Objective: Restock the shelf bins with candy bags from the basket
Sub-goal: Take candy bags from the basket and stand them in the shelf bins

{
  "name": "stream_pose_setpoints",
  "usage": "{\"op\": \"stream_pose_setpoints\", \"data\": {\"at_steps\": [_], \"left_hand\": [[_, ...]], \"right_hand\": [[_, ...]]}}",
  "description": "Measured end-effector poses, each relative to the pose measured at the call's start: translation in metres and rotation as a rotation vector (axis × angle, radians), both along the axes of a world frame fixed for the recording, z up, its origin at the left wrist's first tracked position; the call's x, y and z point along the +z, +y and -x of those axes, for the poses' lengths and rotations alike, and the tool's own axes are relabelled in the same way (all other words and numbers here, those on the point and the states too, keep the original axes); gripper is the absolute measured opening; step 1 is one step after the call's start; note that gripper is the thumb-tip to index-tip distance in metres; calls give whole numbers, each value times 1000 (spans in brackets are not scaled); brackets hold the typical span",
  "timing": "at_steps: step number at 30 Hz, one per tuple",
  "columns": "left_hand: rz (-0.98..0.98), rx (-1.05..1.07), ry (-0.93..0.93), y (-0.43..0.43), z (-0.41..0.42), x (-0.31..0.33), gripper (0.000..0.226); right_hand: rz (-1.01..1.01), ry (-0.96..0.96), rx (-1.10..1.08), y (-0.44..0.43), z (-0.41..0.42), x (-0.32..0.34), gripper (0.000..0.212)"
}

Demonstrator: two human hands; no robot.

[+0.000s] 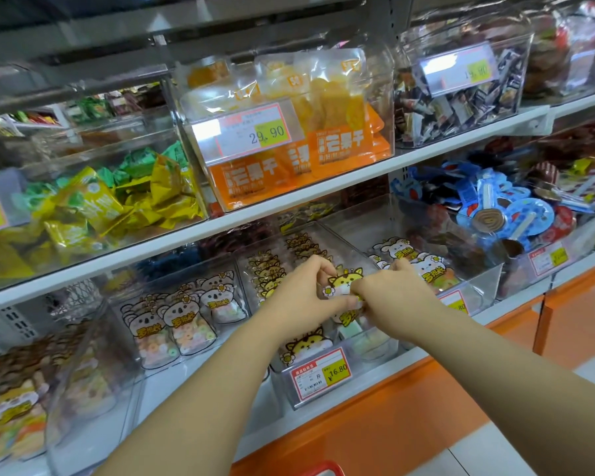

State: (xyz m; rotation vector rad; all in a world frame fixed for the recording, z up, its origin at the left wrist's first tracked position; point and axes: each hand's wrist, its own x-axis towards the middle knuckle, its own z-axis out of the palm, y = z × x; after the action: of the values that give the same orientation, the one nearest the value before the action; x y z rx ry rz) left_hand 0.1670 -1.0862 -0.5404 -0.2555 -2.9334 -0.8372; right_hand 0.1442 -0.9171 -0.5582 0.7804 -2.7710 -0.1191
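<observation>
Two hands meet over the middle clear bin (371, 371) of the lower shelf, the left hand (303, 295) and right hand (390, 293) each pinching an edge of one yellow cat-faced candy bag (345, 282) with curled fingers. The bag hangs just above matching cat bags already standing in a row in that bin, behind a price tag (322, 372) reading 16.80. The step looks like placement: the bag seems ready to be slotted in at the front of the row. The next move likely calls for lowering it upright, face forward, then letting go with both hands. Only a red basket handle (320, 467) shows at the bottom edge; its contents are out of view. Koala-faced bags (182, 317) fill the bin to the left, white animal-faced bags (423, 266) the bin to the right. Above, on white shelving (289, 201), stand bins of orange dried-mango packs (337, 108) and blue-carded lollipops (495, 207). The unit has an orange base (409, 407) on pale floor tiles.
</observation>
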Motion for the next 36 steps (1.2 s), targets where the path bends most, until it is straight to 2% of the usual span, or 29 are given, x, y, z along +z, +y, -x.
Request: {"op": "stream_pose_setpoints", "data": {"at_steps": [2,4,7,11,14,17,20,24,27,29,32,36], "left_hand": [[-65,3,-17,-2,0,-1,24],[-92,33,-13,-4,2,-2,16],[-85,36,-59,-7,8,2,34],[163,1,-121,-4,23,6,38],[199,2,-146,0,25,5,38],[272,-19,-136,-1,25,5,31],[333,9,-90,-2,25,1,29],[370,64,-27,-6,26,-4,16],[333,35,-73,-4,24,-1,23],[375,-37,-133,1,23,1,14],[493,-100,-214,12,29,6,13],[577,-106,-292,17,37,10,15]], "right_hand": [[6,66,-48,1,1,1,14],[15,93,-91,5,2,0,27],[-9,56,-107,10,5,-4,37],[26,4,-132,9,7,-10,42],[-10,-36,-124,8,10,-10,38],[-95,-56,-116,2,10,-2,19],[-121,-21,-99,-6,9,6,15],[-127,98,-43,-4,7,0,19],[-181,131,53,-2,5,-3,19],[-214,107,55,-1,8,-3,21],[-225,42,4,-1,9,-5,25],[-118,-34,-18,2,11,0,27]]}}
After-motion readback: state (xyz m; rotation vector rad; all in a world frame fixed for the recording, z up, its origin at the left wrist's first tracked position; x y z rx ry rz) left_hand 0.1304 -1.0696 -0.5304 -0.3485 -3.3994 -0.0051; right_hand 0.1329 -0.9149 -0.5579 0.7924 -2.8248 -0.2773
